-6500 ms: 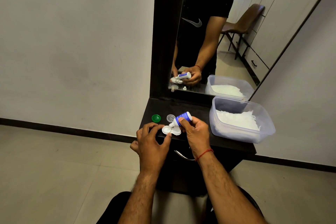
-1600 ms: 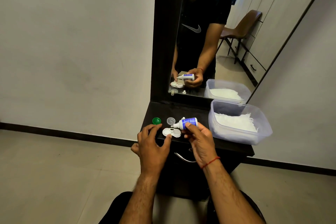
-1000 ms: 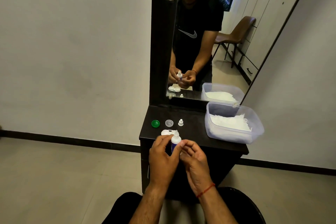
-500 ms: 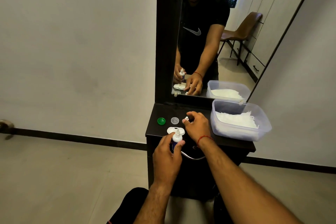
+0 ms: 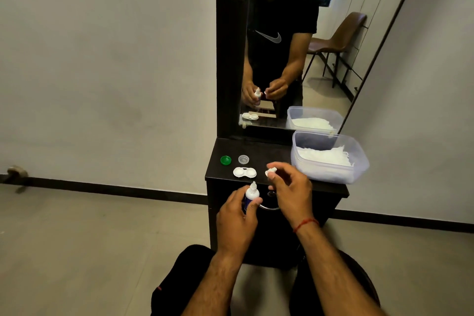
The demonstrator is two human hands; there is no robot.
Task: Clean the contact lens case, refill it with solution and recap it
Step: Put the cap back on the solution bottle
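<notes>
Capping the solution bottle. The left hand (image 5: pixel 237 220) is wrapped around the body of the solution bottle (image 5: pixel 251 194), which is upright with its bare nozzle pointing up, just short of the near edge of the worktop (image 5: pixel 269 154). The right hand (image 5: pixel 292 192), just right of the left and a little beyond it, pinches the small white bottle cap (image 5: pixel 271 171) between thumb and fingertips, its other fingers loosely curled. The contact lens case (image 5: pixel 244 172) lies uncapped on the worktop just beyond the left hand; whether its wells hold solution cannot be told. Its green lid (image 5: pixel 225 160) and clear lid (image 5: pixel 243 159) lie farther beyond, apart from the case. A tub of white tissues (image 5: pixel 331 172) stands beyond and to the right of the right hand. Suggested technique: keep the bottle vertical and unsqueezed, lower the cap squarely onto the nozzle without fingering the tip, then twist; the case lids would likely follow
</notes>
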